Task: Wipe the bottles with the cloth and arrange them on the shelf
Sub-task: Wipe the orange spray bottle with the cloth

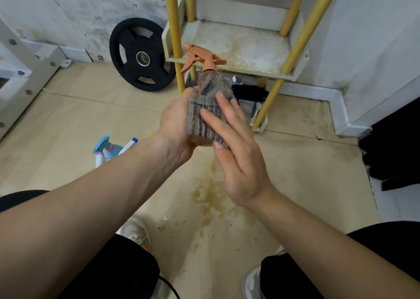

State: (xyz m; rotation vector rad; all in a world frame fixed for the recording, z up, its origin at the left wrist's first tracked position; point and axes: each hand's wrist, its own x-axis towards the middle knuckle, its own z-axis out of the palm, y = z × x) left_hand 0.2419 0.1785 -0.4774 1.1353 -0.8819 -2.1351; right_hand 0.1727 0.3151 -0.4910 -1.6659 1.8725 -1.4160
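An orange spray bottle [203, 60] is held upright in front of me, its trigger head pointing left. A grey striped cloth [205, 107] is wrapped around its body. My left hand [176, 126] grips the bottle from the left side. My right hand [236, 146] presses the cloth against the bottle with flat fingers. The shelf [238, 46], white trays on yellow posts, stands just behind; its visible tray is stained and bare. A blue spray bottle [109, 149] and a white bottle with a blue cap [129, 144] lie on the floor at left, partly hidden by my left forearm.
A black weight plate [141, 55] leans on the wall left of the shelf. Dark items [248, 93] sit on the shelf's bottom level. A yellowish wet stain [211, 196] spreads on the floor below my hands. A white metal frame [27, 71] stands at far left.
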